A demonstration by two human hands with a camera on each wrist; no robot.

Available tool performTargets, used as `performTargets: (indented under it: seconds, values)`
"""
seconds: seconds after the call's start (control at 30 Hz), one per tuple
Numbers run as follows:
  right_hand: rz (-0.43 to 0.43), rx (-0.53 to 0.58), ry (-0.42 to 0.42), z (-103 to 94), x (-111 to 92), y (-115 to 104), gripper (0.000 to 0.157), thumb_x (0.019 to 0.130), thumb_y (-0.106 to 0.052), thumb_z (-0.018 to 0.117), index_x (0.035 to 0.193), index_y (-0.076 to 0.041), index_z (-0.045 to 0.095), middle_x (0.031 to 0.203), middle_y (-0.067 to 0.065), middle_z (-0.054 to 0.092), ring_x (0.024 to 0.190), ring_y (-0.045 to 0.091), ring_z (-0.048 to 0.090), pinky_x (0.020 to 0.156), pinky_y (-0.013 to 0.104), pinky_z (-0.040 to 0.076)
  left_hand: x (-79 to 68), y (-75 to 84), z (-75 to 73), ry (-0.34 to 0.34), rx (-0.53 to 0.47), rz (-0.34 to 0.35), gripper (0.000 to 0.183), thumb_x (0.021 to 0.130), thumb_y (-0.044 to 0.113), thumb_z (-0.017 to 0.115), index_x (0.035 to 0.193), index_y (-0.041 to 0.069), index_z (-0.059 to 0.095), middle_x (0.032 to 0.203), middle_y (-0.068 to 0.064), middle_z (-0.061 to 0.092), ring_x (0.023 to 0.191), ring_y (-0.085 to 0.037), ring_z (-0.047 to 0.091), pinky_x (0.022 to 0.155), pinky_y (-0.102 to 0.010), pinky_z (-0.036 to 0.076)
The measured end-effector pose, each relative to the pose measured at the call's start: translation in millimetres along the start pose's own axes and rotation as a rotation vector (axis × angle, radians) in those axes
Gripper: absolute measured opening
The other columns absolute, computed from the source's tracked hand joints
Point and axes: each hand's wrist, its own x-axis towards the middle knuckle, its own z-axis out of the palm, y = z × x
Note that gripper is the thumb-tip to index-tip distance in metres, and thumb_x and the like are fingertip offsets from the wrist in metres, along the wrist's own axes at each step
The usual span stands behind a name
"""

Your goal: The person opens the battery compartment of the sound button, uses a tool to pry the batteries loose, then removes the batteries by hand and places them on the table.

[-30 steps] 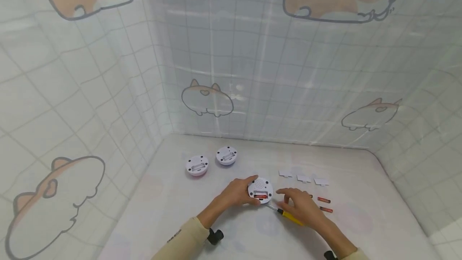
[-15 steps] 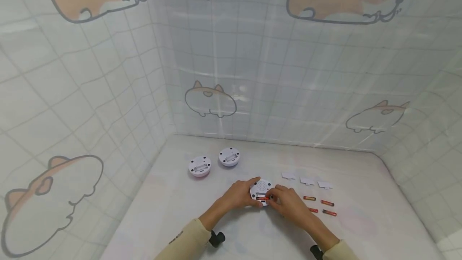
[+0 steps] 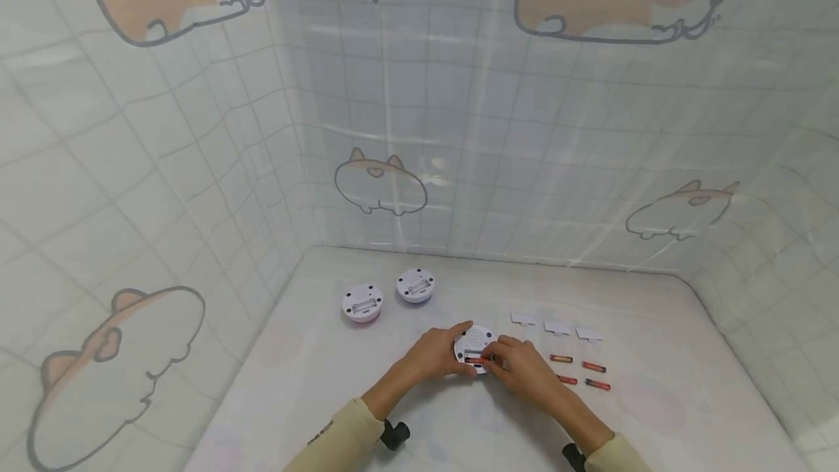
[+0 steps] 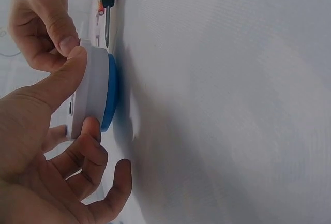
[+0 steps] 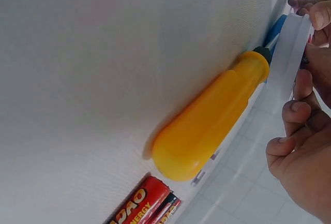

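My left hand [image 3: 435,352] grips the rim of a round white device [image 3: 475,339], fingers and thumb on opposite edges. Its face has speaker holes and an uncovered battery compartment with a red battery [image 3: 473,360] inside; its underside [image 4: 110,92] is blue. From the right, my right hand [image 3: 524,374] has thumb and forefinger pinched at the compartment's right end, apparently on a battery, mostly hidden by the fingertips. A yellow-handled screwdriver [image 5: 212,120] lies beside the device, tip towards it; the right hand covers it in the head view.
Two similar devices, one pink-edged [image 3: 363,303] and one pale [image 3: 416,286], lie further back left with compartments uncovered. Three white battery covers [image 3: 557,328] line up at the right. Several loose red batteries [image 3: 593,367] lie right of my right hand. Patterned sheeting [image 3: 498,166] walls the table.
My right hand has moved left from beside the device to its battery compartment, and its fingers have closed there. Over the last half second both hands stay nearly still. The left hand keeps its grip.
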Motion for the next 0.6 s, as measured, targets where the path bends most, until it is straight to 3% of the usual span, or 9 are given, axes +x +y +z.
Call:
performTargets:
  seconds: [0.27,0.43,0.6]
  values:
    - [0.008,-0.049,0.015,0.2,2.2,-0.6,0.009,0.088,-0.029,0.078,0.096,-0.025,0.074,0.077,-0.019,0.052,0.066,-0.002,0.043,0.068,0.03,0.035,1.3,-1.9,-0.7,-0.007,-0.011,-0.001,0.093,0.072,0.055,0.086,0.15,0.022,0.048,0.124,-0.01,0.07,0.097,-0.016,0.063,0.085,-0.036,0.05]
    - [0.072,-0.031,0.02,-9.1,-2.9,-0.7,0.012,0.088,-0.032,0.078,0.099,-0.029,0.074,0.082,-0.021,0.055,0.068,-0.001,0.044,0.072,0.031,0.037,2.1,-1.8,-2.5,-0.013,-0.013,-0.01,0.094,0.072,0.055,0.086,0.151,0.023,0.048,0.129,-0.009,0.068,0.106,-0.019,0.064,0.092,-0.039,0.05]
    - [0.151,0.02,0.019,-23.1,-20.6,7.4,0.013,0.089,-0.029,0.078,0.1,-0.032,0.073,0.078,-0.024,0.05,0.067,0.001,0.043,0.075,0.032,0.038,1.7,-1.5,-1.0,-0.03,-0.019,-0.033,0.093,0.072,0.056,0.086,0.151,0.025,0.047,0.133,-0.007,0.066,0.109,-0.018,0.063,0.095,-0.04,0.049]
